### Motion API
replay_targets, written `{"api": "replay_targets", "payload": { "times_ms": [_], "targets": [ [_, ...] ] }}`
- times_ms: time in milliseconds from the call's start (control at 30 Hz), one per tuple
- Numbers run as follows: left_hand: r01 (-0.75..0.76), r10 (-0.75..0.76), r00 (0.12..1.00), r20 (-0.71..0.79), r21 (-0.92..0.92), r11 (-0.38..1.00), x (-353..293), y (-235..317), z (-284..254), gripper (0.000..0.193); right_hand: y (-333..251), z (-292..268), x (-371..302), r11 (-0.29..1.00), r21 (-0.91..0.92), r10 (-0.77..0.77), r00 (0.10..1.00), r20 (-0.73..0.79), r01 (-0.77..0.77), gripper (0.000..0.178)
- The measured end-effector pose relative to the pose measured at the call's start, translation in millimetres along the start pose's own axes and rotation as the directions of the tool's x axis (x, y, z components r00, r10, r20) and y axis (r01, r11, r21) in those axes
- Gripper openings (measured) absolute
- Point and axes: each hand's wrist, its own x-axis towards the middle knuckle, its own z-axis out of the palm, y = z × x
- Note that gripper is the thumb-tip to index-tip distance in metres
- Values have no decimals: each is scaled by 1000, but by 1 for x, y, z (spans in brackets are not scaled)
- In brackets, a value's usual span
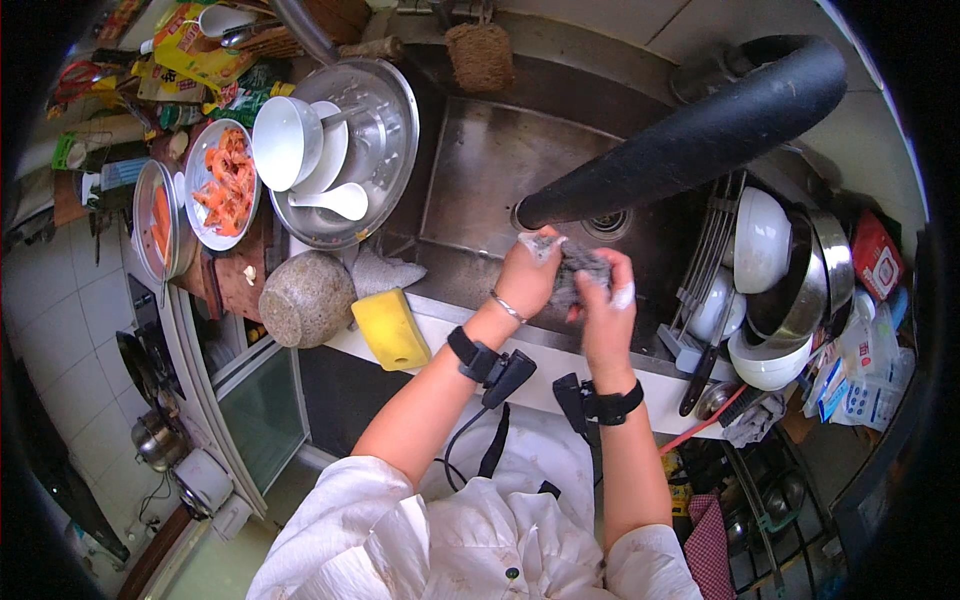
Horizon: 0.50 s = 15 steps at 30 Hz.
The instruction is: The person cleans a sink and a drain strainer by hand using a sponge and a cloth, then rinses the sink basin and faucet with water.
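Note:
Over the steel sink [480,190], both my hands are closed on a crumpled grey cloth [578,274]. My left hand [530,272] grips its left side, with white suds on the fingers. From the right, my right hand [608,300] pinches the cloth, and a white patch of foam shows on it. Just above my hands is the open end of a thick black faucet pipe [680,145]; no stream of water can be made out. A yellow sponge [390,329] lies on the sink's front ledge, left of my left forearm.
A stone mortar [307,298] stands beside the sponge. Farther left, a metal basin [385,120] holds a white bowl, plate and spoon, beside a plate of shrimp [226,185]. At right, white bowls [760,240] and pots crowd a rack [710,250] with a black-handled knife [698,380].

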Motion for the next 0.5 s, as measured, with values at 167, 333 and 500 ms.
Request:
{"api": "replay_targets", "payload": {
  "times_ms": [167,333,500],
  "targets": [
    [-15,-5,986,-168,-116,993,-13,8,16,24,8,9,19,756,-463,-463,878,121,462,18],
    [51,-64,991,-116,-105,993,-1,13,20,36,14,5,33,754,-493,-475,879,49,435,18],
    [95,-86,987,-133,65,993,-8,8,23,37,4,10,31,743,-526,-451,890,61,413,18]
  ]
}}
